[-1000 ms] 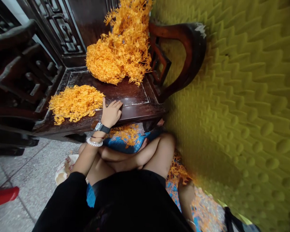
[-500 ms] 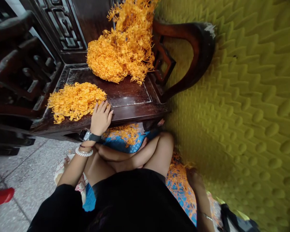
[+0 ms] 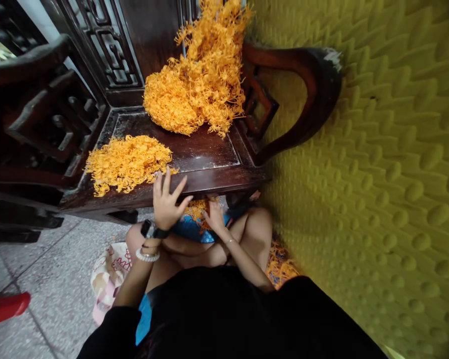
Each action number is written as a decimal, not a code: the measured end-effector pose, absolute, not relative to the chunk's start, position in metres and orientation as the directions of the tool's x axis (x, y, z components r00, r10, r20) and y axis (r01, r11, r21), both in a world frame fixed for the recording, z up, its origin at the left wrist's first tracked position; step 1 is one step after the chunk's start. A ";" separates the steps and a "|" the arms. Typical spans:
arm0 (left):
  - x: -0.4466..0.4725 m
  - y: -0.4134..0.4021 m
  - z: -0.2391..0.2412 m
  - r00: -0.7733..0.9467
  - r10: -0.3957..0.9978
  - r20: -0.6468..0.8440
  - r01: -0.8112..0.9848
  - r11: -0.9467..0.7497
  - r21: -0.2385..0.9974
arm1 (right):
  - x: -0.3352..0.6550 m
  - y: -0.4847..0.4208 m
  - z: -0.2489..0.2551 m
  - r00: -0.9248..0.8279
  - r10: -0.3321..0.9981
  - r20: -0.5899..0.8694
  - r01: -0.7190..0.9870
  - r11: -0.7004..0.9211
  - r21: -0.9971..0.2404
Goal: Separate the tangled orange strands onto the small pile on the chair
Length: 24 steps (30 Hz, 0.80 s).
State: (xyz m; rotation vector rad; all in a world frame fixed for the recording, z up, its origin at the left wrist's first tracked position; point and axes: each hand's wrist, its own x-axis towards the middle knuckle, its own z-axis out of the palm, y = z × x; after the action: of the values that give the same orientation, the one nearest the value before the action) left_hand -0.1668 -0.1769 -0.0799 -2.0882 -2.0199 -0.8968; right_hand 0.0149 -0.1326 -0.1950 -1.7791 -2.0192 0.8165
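My left hand (image 3: pixel 169 202), with a watch and a white coil band at the wrist, is at the front edge of a dark wooden chair seat (image 3: pixel 194 152). Its fingers are spread and hold nothing. Just beyond the fingertips lies a low pile of orange, curly, spidery pieces (image 3: pixel 129 162). My right hand (image 3: pixel 216 217) is lower, in front of the seat edge, beside loose orange pieces (image 3: pixel 197 209) on a blue sheet (image 3: pixel 190 230). Its thumb and fingers look apart; the fingertips are partly hard to make out. A taller orange heap (image 3: pixel 205 80) fills the back of the seat.
A curved wooden armrest (image 3: pixel 318 89) rises at right, against a yellow-green embossed wall covering (image 3: pixel 389 174). My crossed legs (image 3: pixel 252 232) are below the seat. More orange strands (image 3: pixel 280 264) lie at my right. A slipper (image 3: pixel 110 274) and a red object (image 3: pixel 7 308) are on the left floor.
My right hand has come from low beside my right hip to the space under the seat edge. My left hand has lifted and spread its fingers. The view has shifted slightly.
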 end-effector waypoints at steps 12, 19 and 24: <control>-0.067 -0.239 -0.241 -0.222 0.967 -0.123 0.736 0.249 0.630 | 0.053 -0.168 -0.226 -0.207 0.952 -0.226 0.750 0.006 -0.662; -0.080 -0.232 -0.251 -0.210 0.959 -0.188 0.708 0.282 0.648 | 0.080 -0.198 -0.188 -0.187 0.981 0.058 0.598 0.160 -0.786; -0.120 -0.223 -0.225 -0.334 0.938 -0.089 0.724 0.316 0.613 | 0.089 -0.207 -0.146 -0.204 0.957 0.207 0.560 0.287 -0.777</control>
State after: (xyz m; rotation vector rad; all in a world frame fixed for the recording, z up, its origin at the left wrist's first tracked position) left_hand -0.1199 -0.2230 -0.2249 -1.9605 -2.8723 -0.8887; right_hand 0.0887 -0.2066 -0.1465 -1.3606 -1.8707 0.7348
